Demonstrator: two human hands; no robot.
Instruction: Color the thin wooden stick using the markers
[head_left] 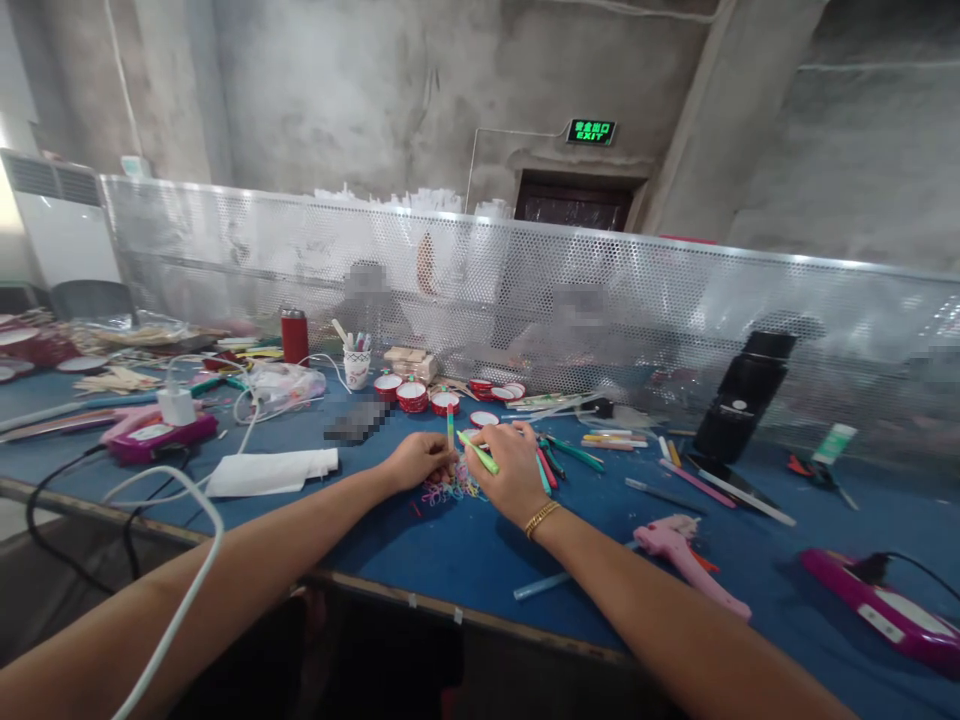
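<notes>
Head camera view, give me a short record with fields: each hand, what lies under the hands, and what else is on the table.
left hand: holds a thin stick upright
right hand: holds a green stick in its fingers, gold bracelet at the wrist
under hands: pile of small coloured loops on the blue table
right side: pink glue gun, black bottle
left side: white cloth, red bottle
back: perforated metal screen
</notes>
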